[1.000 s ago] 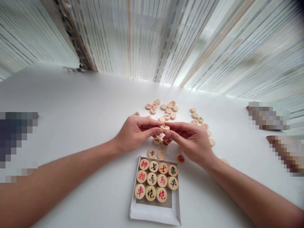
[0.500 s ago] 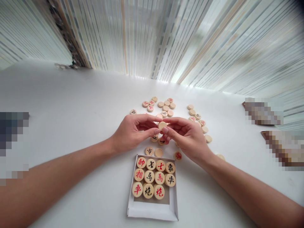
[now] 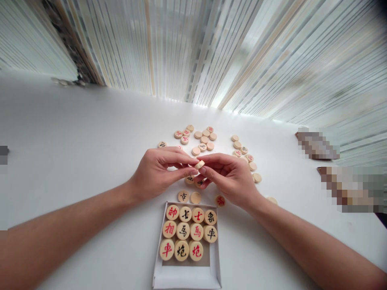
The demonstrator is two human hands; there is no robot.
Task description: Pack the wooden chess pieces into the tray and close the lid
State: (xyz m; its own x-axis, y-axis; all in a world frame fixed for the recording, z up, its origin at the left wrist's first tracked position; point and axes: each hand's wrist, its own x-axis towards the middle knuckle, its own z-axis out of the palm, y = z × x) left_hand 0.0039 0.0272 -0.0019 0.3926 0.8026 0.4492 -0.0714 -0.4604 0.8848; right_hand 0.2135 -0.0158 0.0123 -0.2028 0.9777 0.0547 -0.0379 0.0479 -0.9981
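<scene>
Reaching left arm: comes in from the lower left over a white table (image 3: pixel 90 121).
Left hand (image 3: pixel 159 171): thumb and index finger narrowed, tips on the left end of a held piece; remaining fingers curled behind.
Black-marked piece (image 3: pixel 162 144): lies flat just past the left knuckles.
White box (image 3: pixel 184 278): open, below the hands. Three rows of round pieces inside, red or black characters up: four, four, then three at left. Bare floor shows beside and below the third row.
Two pieces past the box's far wall: black-marked one (image 3: pixel 183 196) at left, plain-faced one (image 3: pixel 195 197) at right, close together.
Held piece (image 3: pixel 200 164): raised between both hands, above the table, tilted so its pale rim shows; character cannot be made out.
Far cluster (image 3: pixel 204 139): loose pieces beyond the hands, some plain, some marked.
Red-marked piece (image 3: pixel 220 200): flat on the table, near the box's upper right corner.
Right hand (image 3: pixel 231 177): thumb and index finger narrowed on the held piece's right end.
Right-hand string of pieces (image 3: pixel 249 158): plain and marked, beyond the right wrist.
Far right: two pixelated objects (image 3: pixel 317 145), details obscured.
</scene>
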